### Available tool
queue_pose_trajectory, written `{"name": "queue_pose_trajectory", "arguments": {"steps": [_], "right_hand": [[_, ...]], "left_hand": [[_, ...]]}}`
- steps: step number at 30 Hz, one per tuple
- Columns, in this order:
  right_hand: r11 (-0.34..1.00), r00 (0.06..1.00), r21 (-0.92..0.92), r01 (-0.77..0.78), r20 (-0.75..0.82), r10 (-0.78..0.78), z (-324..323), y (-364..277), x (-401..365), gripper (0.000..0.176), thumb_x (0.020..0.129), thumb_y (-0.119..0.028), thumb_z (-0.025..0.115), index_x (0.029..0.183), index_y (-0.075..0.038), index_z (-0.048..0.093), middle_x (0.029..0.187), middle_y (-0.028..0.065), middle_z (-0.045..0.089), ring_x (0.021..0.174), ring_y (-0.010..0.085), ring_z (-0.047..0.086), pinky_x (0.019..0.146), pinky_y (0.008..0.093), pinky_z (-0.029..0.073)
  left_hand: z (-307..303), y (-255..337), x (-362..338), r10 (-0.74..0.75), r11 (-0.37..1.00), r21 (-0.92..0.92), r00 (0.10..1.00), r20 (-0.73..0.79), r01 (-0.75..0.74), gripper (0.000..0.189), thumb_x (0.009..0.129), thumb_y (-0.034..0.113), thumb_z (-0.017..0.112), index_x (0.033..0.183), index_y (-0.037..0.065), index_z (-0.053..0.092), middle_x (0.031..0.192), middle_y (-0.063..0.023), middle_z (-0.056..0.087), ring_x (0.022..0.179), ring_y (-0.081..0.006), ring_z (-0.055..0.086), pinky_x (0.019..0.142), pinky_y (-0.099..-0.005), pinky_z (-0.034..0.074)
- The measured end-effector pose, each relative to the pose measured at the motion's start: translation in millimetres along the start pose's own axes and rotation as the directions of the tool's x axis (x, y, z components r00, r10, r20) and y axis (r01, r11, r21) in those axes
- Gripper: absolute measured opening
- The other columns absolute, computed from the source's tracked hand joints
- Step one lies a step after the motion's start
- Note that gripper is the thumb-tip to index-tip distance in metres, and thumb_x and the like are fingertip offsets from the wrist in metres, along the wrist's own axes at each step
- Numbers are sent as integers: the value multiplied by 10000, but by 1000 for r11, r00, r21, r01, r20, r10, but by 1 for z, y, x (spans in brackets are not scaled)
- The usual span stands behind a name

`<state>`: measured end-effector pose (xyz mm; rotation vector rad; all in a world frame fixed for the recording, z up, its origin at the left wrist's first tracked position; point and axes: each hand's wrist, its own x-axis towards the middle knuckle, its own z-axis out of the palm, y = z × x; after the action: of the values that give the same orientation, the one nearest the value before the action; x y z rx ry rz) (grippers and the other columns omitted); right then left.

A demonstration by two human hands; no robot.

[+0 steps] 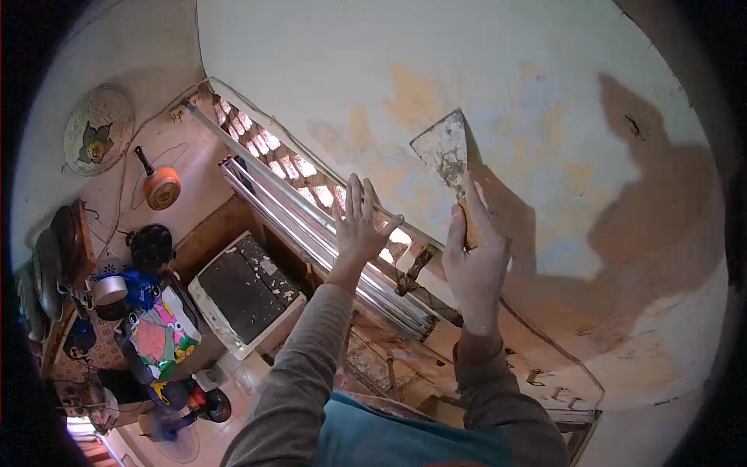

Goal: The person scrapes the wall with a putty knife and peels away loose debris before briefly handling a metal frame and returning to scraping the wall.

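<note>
My right hand [476, 272] grips the short handle of a putty knife [445, 149], index finger stretched along it. The wide metal blade is flecked with pale residue and points up and to the left, over the pale wall [373, 47]. Patches of orange and bluish paint show on the wall around the blade. To the left, my left hand [362, 222] is raised with its fingers stretched and thumb out, holding nothing. It overlaps the row of metal tubes [292, 214] and the lattice opening [272, 152] along the wall's lower edge.
Below left stands a white appliance [249, 296] with a flaking dark top. An orange pan [162, 187] and a round flower-decorated plate [98, 131] hang on the far wall. Pots, a colourful bag [165, 331] and a fan [175, 440] crowd the lower left.
</note>
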<state>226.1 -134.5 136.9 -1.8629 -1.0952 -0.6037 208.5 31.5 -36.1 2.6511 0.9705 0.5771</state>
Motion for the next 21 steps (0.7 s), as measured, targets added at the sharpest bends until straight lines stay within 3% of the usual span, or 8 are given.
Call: {"name": "queue_pose_trajectory", "arguments": {"steps": [4,6,10,12,14,16,19,21], "right_hand": [[992,989,-24,-127,77,128,12,-13,25,453,982,-73,625,1432,-42,587,755,199,667,566,204,638,557,343,487],[996,996,81,-47,86,40,15,-22,28,394,992,-61,619,1382,-5,600,1006,252,705,765,224,667,724,342,525],[978,992,197,-72,-85,90,-10,-13,-31,371,1027,-78,579,1360,80,538,834,95,625,733,157,591,676,290,486],[996,997,76,-52,53,48,-45,35,-96,463,1000,-49,597,1429,82,484,822,90,660,688,154,614,630,289,485],[976,975,119,-182,152,163,-82,16,-134,277,1006,-86,606,1252,37,571,769,71,616,678,135,575,631,294,460],[871,816,50,-488,381,435,-113,14,-168,140,1010,-109,615,1102,-7,589,675,52,549,618,122,521,583,294,418],[743,626,-86,-663,481,614,-135,-24,-186,134,1035,-103,601,953,-9,553,674,9,345,615,70,330,566,273,357],[716,587,-148,-682,472,657,-136,-33,-197,149,1019,-117,629,937,-12,560,649,37,379,596,91,378,568,301,378]], "left_hand": [[-6,2,-3,-11,1000,-15,998,60,12,1111,933,782,426,1642,27,25,1719,-199,-9,1594,-324,66,1236,-565,218],[-10,1,-2,-5,1000,-10,999,42,5,1114,933,784,424,1642,28,16,1719,-199,-14,1592,-324,88,1229,-565,236],[-7,0,1,-18,1000,20,997,71,17,1119,928,811,385,1645,40,6,1722,-187,-27,1595,-299,85,1221,-537,260],[-8,0,2,-32,999,4,998,53,32,1113,928,811,385,1646,41,22,1724,-182,-17,1597,-291,81,1217,-536,265],[-7,0,-2,-35,999,-18,998,52,36,1108,929,811,386,1647,42,38,1725,-177,-8,1598,-282,77,1213,-536,270],[-12,1,-1,-22,1000,-13,999,35,22,1106,929,812,387,1646,41,48,1727,-171,17,1599,-281,67,1206,-542,279],[-10,-1,1,-5,1000,9,999,32,5,1110,932,805,398,1645,34,36,1716,-214,20,1593,-299,107,1187,-506,322],[-11,0,2,-14,1000,-12,999,35,14,1115,924,809,407,1648,48,32,1722,-188,-2,1597,-276,80,1189,-519,318]]}}
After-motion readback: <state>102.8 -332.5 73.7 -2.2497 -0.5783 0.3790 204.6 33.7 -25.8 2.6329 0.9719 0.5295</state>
